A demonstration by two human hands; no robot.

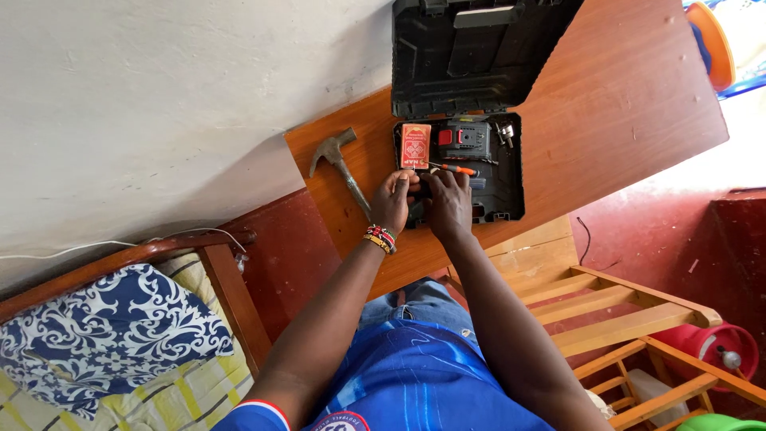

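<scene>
Left hand (393, 199), right hand (448, 203) both curled on dark tool in open case (503, 191); loose screwdriver (455, 168) could snag, spill onto surface (606, 120).

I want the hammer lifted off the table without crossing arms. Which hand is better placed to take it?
Left, probably. The left hand sits right beside the hammer handle's near end, while the right hand is farther away, over the open tool case, and would have to cross over.

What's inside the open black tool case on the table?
Inside the tool case: a red box, a dark power tool, an orange-handled screwdriver and small metal bits. The left hand and right hand cover its near part.
</scene>
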